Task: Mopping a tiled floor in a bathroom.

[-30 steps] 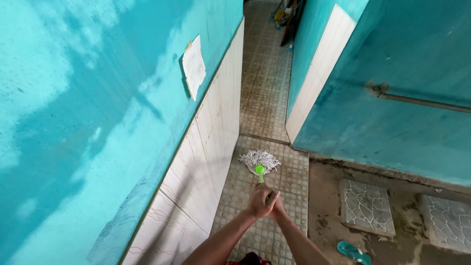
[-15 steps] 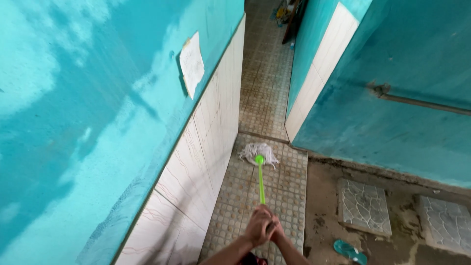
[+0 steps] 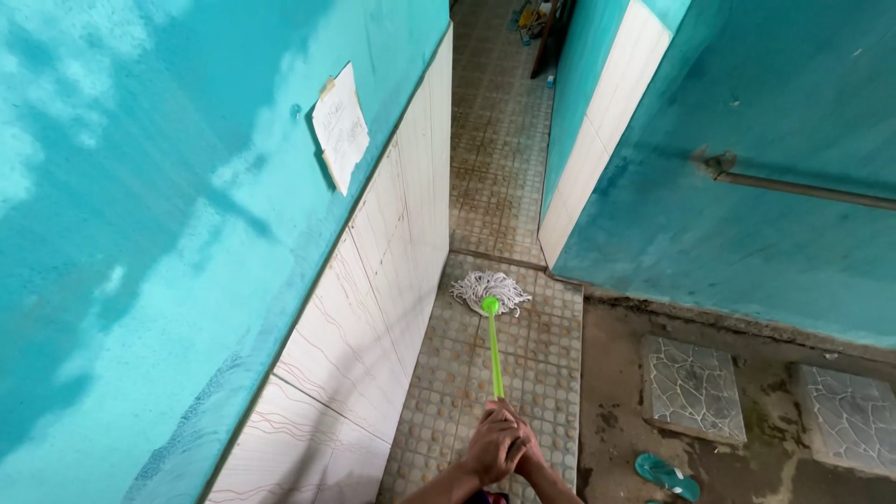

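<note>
Pushed farther since the earlier frame, the mop head [image 3: 491, 290] now lies near the tile step edge, close to the left wall [image 3: 373, 308]. Both hands, left hand [image 3: 492, 446] and right hand [image 3: 528, 452], grip pressed together around the green handle [image 3: 495, 355]. Open floor [image 3: 546, 359] remains right.

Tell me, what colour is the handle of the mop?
The mop handle is bright green, seen clearly in the head view, with a white string head on the tiled floor.
</note>
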